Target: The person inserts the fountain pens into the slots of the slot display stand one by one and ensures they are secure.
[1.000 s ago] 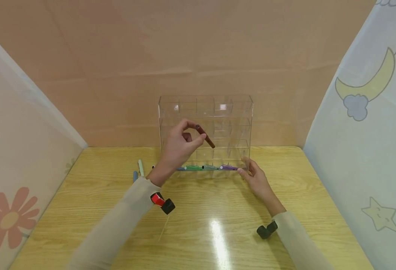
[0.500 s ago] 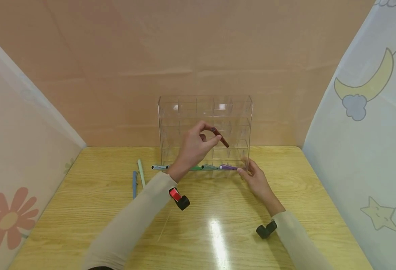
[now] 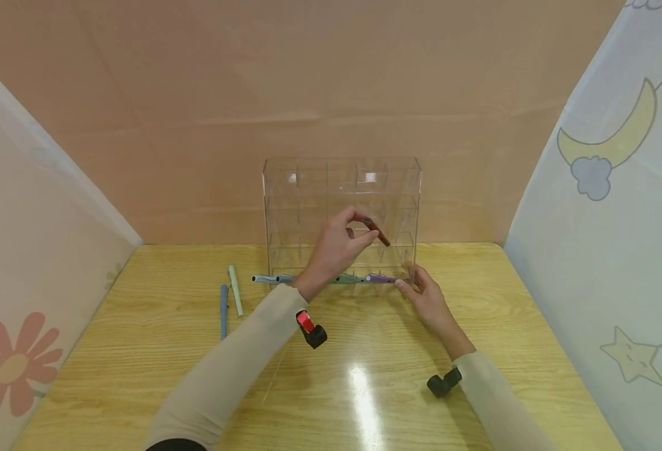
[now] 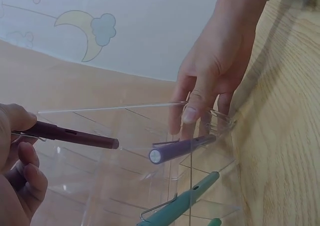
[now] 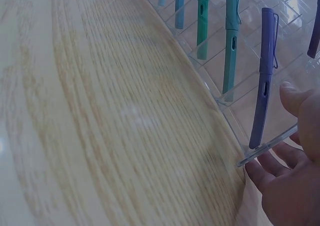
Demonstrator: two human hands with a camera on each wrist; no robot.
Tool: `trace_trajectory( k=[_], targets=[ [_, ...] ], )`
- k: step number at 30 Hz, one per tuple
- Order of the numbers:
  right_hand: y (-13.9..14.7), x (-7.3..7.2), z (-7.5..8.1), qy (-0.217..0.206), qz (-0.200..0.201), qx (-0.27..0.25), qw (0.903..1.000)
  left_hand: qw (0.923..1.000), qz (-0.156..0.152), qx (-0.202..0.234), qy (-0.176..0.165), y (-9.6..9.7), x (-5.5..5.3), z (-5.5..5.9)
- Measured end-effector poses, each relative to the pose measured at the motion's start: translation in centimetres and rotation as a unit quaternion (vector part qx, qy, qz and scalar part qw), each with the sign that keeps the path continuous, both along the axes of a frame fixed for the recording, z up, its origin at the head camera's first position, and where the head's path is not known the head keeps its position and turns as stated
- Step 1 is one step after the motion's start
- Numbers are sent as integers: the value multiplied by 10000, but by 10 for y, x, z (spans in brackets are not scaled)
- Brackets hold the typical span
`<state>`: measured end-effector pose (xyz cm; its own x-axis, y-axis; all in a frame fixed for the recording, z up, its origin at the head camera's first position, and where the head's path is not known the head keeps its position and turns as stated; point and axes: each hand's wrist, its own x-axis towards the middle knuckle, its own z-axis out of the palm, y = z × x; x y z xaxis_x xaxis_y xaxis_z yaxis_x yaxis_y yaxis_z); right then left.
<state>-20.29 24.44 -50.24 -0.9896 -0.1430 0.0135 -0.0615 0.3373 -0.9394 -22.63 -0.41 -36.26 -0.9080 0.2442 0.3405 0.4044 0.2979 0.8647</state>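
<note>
My left hand [image 3: 336, 250] pinches a dark red pen [image 4: 75, 135] between thumb and fingers, tilted in front of the right half of a clear acrylic rack [image 3: 265, 207]. In the head view its far end points down and right. My right hand [image 3: 429, 300] grips the rack's lower right corner, thumb in front and fingers round the side. Along the rack's bottom tier lie several pens: a purple pen [image 5: 264, 75] nearest the right thumb, then a teal pen [image 5: 231, 50], a green pen [image 5: 202, 25] and blue ones. My left forearm hides part of that row in the head view.
On the wooden table [image 3: 398, 388] left of the rack lie a pale green pen [image 3: 236, 291] and a blue pen [image 3: 223, 312]. An orange-brown backdrop [image 3: 195, 125] stands behind the rack, with printed cloths on both sides.
The left hand has moved right with the dark red pen across the rack's front, slowing lately. More of the two loose pens now shows. The right hand keeps its grip on the corner.
</note>
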Motion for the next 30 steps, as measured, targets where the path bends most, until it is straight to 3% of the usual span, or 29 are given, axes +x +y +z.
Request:
trace_trajectory(
  k=[7, 12, 18, 30],
  targets=[
    [-2, 2, -1, 22, 4, -54, 10000, 9982, -133, -575, -81, 7, -2, -4],
    [-1, 1, -2, 34, -49, -6, 10000, 9945, -44, -986, -347, 13, -5, -5],
    [1, 1, -6, 16, -25, -28, 10000, 9883, 53, -1469, -402, 20, -8, -6],
    [1, 5, -7, -21, 5, -3, 10000, 9812, 107, -1877, -441, 18, -11, -11]
  ],
)
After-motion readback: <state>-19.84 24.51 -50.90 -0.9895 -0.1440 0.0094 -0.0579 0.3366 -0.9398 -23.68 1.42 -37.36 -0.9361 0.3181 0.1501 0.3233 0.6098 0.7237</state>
